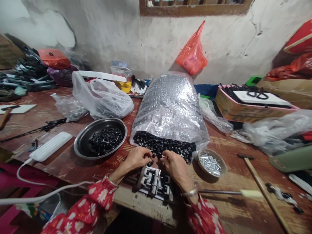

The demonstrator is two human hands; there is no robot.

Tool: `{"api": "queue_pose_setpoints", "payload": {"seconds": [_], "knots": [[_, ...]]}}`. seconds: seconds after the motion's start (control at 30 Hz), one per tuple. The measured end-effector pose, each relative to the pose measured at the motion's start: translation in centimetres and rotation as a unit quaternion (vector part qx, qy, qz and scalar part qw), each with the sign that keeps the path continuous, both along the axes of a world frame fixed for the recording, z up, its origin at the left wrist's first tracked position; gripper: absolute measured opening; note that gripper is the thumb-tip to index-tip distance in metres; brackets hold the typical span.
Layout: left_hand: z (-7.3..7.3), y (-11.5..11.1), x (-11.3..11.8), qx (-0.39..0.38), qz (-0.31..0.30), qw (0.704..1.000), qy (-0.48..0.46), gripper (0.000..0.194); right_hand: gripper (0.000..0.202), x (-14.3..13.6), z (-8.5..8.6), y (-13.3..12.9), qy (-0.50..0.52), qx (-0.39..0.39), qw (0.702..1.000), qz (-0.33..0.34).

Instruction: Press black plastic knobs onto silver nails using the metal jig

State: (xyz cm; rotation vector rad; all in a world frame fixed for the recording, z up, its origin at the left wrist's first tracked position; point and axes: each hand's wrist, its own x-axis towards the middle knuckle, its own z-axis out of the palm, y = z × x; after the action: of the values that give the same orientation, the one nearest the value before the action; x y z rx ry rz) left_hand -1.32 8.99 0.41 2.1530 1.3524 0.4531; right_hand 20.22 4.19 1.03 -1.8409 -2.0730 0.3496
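My left hand [138, 158] is pinched around a small black part [150, 163], with other black pieces just beyond the fingertips. My right hand [177, 168] has its fingers bent together at the mouth of a large clear plastic bag [168, 107]; whatever it grips is too small to name. Small round black parts [168, 145] spill out of that bag's open end. Between and below my hands sits a metal fixture [154, 183] with slots, holding black pieces and thin pins. A bowl of silvery pins or nails [210, 164] stands right of my right hand.
On the left, a steel bowl [76, 143] contains black parts with pins, near a white power strip [51, 146] and its cable. A hammer [258, 182] and a screwdriver [251, 193] lie at right. Behind are plastic bags [109, 100] and a cardboard box [234, 107].
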Motion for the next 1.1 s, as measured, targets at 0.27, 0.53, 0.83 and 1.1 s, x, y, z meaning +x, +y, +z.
{"api": "queue_pose_setpoints", "payload": {"seconds": [0.27, 0.53, 0.83, 1.1], "knots": [[-0.8, 0.4, -0.1, -0.003, 0.002, 0.999, -0.045, 0.015, 0.018, -1.3, -0.3, 0.9, -0.066, -0.007, 0.998, 0.004], [-0.9, -0.7, -0.2, 0.036, 0.024, 0.991, -0.123, 0.017, 0.015, -1.8, -0.3, 0.6, -0.022, 0.017, 0.999, 0.029], [0.5, -4.9, -1.5, 0.103, -0.03, 0.97, -0.22, 0.024, 0.006, 1.2, 0.1, -2.5, 0.125, 0.055, 0.991, 0.001], [1.2, -7.9, -1.8, 0.111, -0.095, 0.973, -0.181, 0.028, 0.011, 1.4, 0.2, -9.2, 0.213, 0.121, 0.968, 0.053]]}}
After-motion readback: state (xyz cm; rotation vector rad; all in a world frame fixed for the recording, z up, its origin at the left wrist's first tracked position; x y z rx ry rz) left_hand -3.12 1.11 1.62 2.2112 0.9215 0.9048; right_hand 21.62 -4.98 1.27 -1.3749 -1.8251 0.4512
